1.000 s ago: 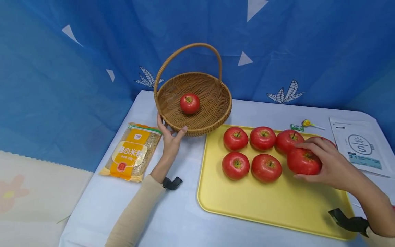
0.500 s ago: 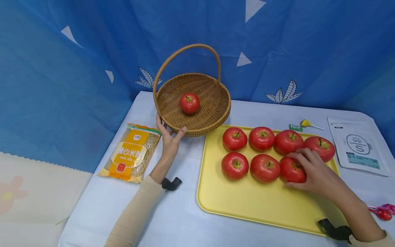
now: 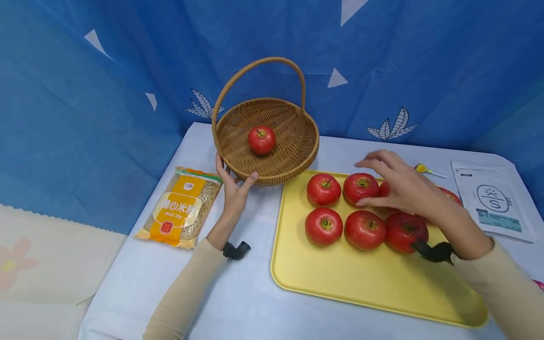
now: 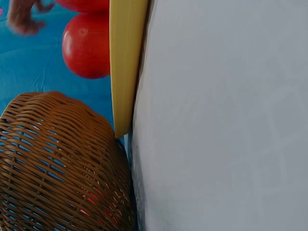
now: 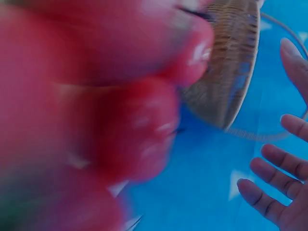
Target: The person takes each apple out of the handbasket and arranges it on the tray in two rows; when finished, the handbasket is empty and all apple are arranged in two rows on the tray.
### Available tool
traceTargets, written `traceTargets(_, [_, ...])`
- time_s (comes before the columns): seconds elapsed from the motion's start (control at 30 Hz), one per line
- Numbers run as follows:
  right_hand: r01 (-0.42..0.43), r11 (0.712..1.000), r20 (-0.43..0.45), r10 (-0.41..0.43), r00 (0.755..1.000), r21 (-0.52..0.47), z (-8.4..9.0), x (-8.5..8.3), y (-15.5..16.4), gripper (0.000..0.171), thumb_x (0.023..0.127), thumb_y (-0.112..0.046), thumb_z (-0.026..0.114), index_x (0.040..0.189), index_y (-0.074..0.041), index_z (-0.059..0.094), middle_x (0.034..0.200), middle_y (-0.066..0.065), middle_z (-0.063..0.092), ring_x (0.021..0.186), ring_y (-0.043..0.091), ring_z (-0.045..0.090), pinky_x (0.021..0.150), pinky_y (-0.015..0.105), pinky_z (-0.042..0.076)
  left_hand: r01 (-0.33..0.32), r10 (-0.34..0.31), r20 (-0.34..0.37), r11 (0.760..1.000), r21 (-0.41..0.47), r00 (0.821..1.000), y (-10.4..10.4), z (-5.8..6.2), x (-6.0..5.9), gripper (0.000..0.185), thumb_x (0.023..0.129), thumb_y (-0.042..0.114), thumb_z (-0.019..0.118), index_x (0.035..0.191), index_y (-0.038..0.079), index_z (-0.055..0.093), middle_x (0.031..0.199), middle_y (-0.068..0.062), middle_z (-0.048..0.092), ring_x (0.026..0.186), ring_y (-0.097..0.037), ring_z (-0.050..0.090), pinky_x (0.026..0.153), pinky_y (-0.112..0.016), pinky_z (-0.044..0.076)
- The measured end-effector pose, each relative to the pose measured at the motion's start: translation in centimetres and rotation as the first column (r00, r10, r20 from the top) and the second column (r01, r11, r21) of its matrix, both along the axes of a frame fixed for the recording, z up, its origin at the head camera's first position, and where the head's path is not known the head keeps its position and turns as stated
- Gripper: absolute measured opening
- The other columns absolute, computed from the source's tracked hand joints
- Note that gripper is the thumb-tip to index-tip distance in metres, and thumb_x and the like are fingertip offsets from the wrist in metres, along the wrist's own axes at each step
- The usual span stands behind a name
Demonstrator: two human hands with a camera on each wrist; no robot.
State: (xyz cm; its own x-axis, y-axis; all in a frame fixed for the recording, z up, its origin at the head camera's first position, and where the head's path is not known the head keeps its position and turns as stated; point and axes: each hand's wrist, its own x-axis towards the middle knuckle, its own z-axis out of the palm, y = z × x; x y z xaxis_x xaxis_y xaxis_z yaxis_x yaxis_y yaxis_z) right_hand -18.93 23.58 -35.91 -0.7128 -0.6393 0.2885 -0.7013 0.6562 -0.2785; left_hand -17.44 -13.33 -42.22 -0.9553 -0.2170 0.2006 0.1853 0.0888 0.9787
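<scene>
My left hand (image 3: 234,196) holds the near left rim of a brown wicker basket (image 3: 297,137), thumb on the rim and fingers around its side. The basket tilts toward me, its tall handle arching above it. One red apple (image 3: 261,140) rests inside. Over the back row on the yellow tray (image 3: 340,278) hovers my right hand (image 3: 408,184), fingers spread and nothing between them, as the right wrist view also shows. It partly hides the apples at the back right. Below its wrist sits the front right apple (image 3: 405,232), beside another front apple (image 3: 365,230).
Left of the basket lies a yellow bag of noodles (image 3: 180,208). A white pouch (image 3: 493,200) and a lollipop (image 3: 427,170) lie beyond the tray's right end. A blue curtain (image 3: 272,33) hangs behind the table.
My right hand has set an apple down at the right end of the front row, let go, and moved up and left over the back row. The left hand and basket stay put.
</scene>
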Motion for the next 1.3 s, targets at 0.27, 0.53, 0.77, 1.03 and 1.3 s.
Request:
traceTargets(0.27, [-0.300,0.952,-0.002,0.300,0.954,-0.067,1.9,-9.3,-10.0,0.066,0.075,-0.029,0.086,0.130,-0.006,0.057,0.123,0.014,0.053,0.112,0.029,0.048,0.091,0.047,0.044,-0.022,0.021,-0.031,1.000,-0.020,0.999,-1.0,-2.6,-1.7,0.109,0.085,0.020,0.069,0.155,0.023,-0.014,0.162,-0.005,-0.015,0.149,-0.033,0.006,0.109,-0.051,0.026])
traceTargets(0.53, [-0.255,0.967,0.174,0.248,0.953,0.019,1.5,-15.7,-17.9,0.070,0.080,-0.033,0.081,0.137,-0.007,0.051,0.135,0.013,0.050,0.129,0.029,0.045,0.108,0.047,0.037,-0.044,0.044,-0.021,0.999,-0.004,0.999,-0.7,-2.7,-1.8,0.108,0.084,0.025,0.069,0.156,0.029,-0.011,0.162,-0.003,-0.012,0.149,-0.030,0.005,0.111,-0.049,0.026])
traceTargets(0.77, [-0.239,0.960,0.384,0.168,0.908,0.145,-0.4,-17.8,-20.8,0.087,0.081,-0.038,0.079,0.151,-0.012,0.034,0.154,0.014,0.030,0.142,0.033,0.034,0.112,0.049,0.033,-0.031,0.031,-0.017,1.000,-0.003,0.999,-0.3,-3.2,-1.7,0.107,0.086,0.023,0.068,0.156,0.028,-0.012,0.162,-0.002,-0.013,0.149,-0.029,0.005,0.109,-0.049,0.026])
traceTargets(1.03, [-0.313,0.919,0.447,0.182,0.876,0.239,-2.0,-18.6,-21.4,0.088,0.084,-0.031,0.077,0.156,-0.023,0.027,0.165,0.012,0.005,0.151,0.037,0.009,0.116,0.057,0.023,0.007,-0.007,-0.017,1.000,-0.002,1.000,0.2,-0.3,-0.1,0.106,0.085,0.017,0.066,0.155,0.009,-0.014,0.161,-0.015,-0.015,0.148,-0.040,0.006,0.108,-0.055,0.025])
traceTargets(1.3, [-0.307,0.937,0.422,0.214,0.881,0.166,-3.0,-18.8,-22.1,0.074,0.081,-0.019,0.081,0.145,-0.022,0.042,0.146,0.014,0.029,0.134,0.033,0.039,0.108,0.049,0.038,0.005,-0.005,-0.009,1.000,0.005,1.000,-0.1,-0.4,-0.1,0.105,0.086,0.013,0.065,0.155,0.012,-0.014,0.161,-0.013,-0.015,0.149,-0.037,0.003,0.110,-0.052,0.026])
